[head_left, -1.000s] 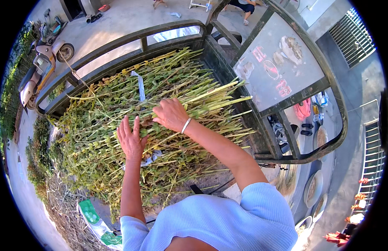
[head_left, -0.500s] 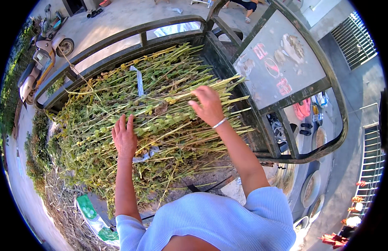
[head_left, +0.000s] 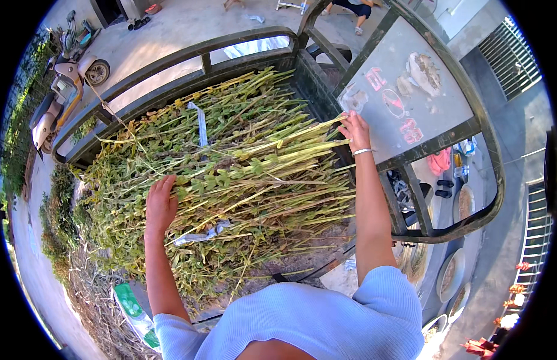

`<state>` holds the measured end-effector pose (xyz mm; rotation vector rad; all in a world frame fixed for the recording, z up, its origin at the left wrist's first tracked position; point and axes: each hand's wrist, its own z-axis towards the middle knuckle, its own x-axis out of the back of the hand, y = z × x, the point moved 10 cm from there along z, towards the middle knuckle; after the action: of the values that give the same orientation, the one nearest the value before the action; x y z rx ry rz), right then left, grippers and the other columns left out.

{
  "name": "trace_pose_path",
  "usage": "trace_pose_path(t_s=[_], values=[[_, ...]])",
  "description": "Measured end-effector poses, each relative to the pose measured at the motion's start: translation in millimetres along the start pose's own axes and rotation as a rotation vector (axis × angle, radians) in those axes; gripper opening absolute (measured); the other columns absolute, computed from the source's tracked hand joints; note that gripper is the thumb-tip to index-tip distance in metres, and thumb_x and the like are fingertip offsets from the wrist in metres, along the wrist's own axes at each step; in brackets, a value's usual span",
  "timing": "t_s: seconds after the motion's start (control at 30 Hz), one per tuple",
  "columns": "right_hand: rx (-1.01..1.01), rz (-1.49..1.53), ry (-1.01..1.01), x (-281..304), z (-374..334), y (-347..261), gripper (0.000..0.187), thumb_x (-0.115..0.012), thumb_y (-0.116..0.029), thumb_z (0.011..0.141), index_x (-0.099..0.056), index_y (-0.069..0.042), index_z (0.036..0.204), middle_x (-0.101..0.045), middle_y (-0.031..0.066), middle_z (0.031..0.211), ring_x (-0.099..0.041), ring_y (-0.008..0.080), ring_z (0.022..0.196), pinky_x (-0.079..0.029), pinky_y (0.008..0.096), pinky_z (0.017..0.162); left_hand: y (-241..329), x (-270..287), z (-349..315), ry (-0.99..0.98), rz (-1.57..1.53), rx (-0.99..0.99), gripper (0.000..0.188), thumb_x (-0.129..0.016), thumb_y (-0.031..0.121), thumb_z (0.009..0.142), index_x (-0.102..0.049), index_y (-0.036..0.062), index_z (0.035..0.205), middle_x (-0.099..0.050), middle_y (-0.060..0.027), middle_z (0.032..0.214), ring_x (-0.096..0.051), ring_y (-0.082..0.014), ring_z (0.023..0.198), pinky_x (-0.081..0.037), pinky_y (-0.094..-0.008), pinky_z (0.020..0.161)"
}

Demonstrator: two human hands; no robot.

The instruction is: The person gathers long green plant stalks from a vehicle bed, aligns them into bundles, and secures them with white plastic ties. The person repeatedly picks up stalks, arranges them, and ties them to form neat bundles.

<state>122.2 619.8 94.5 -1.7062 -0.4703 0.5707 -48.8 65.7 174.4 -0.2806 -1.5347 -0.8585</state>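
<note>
A thick layer of cut plant stalks (head_left: pixel 260 174), green and yellowing with leaves and small pods, lies crosswise in the cart bed (head_left: pixel 311 81). On the right, my right hand (head_left: pixel 356 132), with a light bracelet at the wrist, is closed around the bare stalk ends beside the cart's front panel. My left hand (head_left: pixel 161 204) is closed at the leafy ends on the left; its fingertips are partly hidden among leaves. One pale strip (head_left: pixel 201 123) lies across the far stalks, and another crumpled strip (head_left: pixel 203 234) lies on the near ones.
Dark metal rails (head_left: pixel 248 35) border the far side. A framed grey panel (head_left: pixel 404 90) rises at the right. A scooter (head_left: pixel 62 99) stands at far left. Round trays (head_left: pixel 451 273) lie on the ground at right. A green-and-white sack (head_left: pixel 131 303) is at lower left. Another person (head_left: pixel 356 9) sits far off.
My right hand has moved right, from above the stalks to their cut ends, and closed there. My left hand has shifted slightly left and its spread fingers have closed.
</note>
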Motion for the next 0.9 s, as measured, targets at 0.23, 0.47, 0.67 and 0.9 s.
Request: trace_pose_path(t_s=[0.23, 0.47, 0.67, 0.9], values=[[-0.057, -0.295, 0.185, 13, 5, 29, 0.03, -0.063, -0.029, 0.09, -0.06, 0.0, 0.097, -0.067, 0.0119, 0.086, -0.067, 0.0167, 0.066, -0.052, 0.0242, 0.049, 34, -2, -3, 0.02, 0.057, -0.058, 0.072, -0.046, -0.014, 0.064, -0.045, 0.0096, 0.133, -0.043, -0.0145, 0.139, -0.038, -0.0373, 0.129, -0.033, -0.0459, 0.108], [0.075, -0.388, 0.181, -5, -5, 9, 0.019, -0.064, -0.019, 0.089, -0.056, -0.002, 0.086, -0.067, 0.0091, 0.072, -0.063, 0.0129, 0.054, -0.045, 0.0243, 0.042, 61, -22, -7, -0.181, 0.217, -0.057, 0.111, -0.085, 0.021, 0.053, -0.025, 0.0171, 0.146, -0.023, -0.0165, 0.15, -0.026, -0.0372, 0.137, -0.027, -0.0486, 0.112], [0.741, -0.725, 0.402, 2, -58, -71, 0.023, -0.064, -0.02, 0.089, -0.06, 0.001, 0.098, -0.067, 0.006, 0.078, -0.064, 0.01, 0.064, -0.046, 0.0233, 0.052, 50, -58, 18, -0.079, 0.362, 0.03, 0.114, -0.09, 0.027, 0.05, -0.026, 0.0206, 0.145, -0.033, -0.0074, 0.144, -0.032, -0.0288, 0.135, -0.027, -0.0519, 0.111], [0.276, -0.683, -0.464, -121, -262, 28, 0.019, -0.069, -0.02, 0.082, -0.063, -0.002, 0.077, -0.061, 0.008, 0.067, -0.058, 0.0154, 0.055, -0.046, 0.0287, 0.053, 47, -63, 12, -0.026, 0.3, 0.062, 0.108, -0.089, 0.025, 0.053, -0.029, 0.0235, 0.143, -0.038, -0.0048, 0.137, -0.035, -0.0269, 0.131, -0.026, -0.0517, 0.111]])
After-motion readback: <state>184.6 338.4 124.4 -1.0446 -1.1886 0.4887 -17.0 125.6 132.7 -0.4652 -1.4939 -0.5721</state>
